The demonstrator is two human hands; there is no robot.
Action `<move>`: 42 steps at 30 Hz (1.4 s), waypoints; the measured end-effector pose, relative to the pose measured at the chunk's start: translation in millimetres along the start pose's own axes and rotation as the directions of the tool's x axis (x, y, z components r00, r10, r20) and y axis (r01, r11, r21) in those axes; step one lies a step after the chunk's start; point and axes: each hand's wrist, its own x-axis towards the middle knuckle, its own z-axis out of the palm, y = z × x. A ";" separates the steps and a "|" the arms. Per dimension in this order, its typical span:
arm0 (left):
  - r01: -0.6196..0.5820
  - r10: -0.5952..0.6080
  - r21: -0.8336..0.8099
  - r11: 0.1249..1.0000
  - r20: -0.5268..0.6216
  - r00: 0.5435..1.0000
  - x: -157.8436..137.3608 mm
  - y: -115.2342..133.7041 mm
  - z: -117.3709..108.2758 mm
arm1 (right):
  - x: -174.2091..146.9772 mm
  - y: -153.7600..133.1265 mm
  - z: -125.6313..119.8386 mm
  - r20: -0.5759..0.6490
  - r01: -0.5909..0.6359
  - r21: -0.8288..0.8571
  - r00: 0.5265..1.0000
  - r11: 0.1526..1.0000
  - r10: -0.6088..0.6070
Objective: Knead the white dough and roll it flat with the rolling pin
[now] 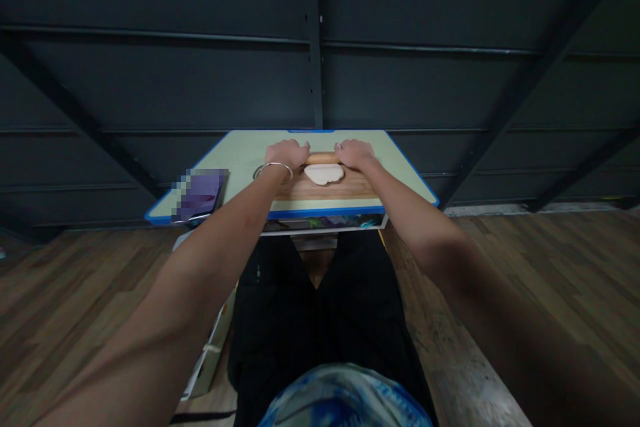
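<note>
On the table [245, 153], which has a pale green top and blue edges, a wooden board [360, 185] lies close to the near edge. The left hand [289, 152] is closed around the left end of a rolling pin [323, 158], the right hand [356, 152] around its right end. A flat piece of white dough [324, 174] lies on the board, just beside the pin, on its side toward the near edge. A metal bracelet [285, 165] is around the left wrist. At the near left corner lies a purple thing [203, 193], partly blurred into squares
</note>
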 end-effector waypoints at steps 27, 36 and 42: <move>-0.032 0.032 0.030 0.999 -0.009 0.999 3.5 -2.9 0.4 | 1.5 1.6 -1.5 0.031 0.041 0.007 0.999 0.999 -0.041; -0.044 0.042 0.067 0.997 0.024 0.999 6.0 -2.6 -1.6 | -0.9 1.8 -1.7 0.026 0.044 0.009 0.999 0.999 -0.044; -0.016 0.016 0.068 0.998 0.005 1.000 2.1 0.1 -2.9 | -0.5 2.3 -1.0 0.022 0.034 0.020 0.999 0.999 -0.034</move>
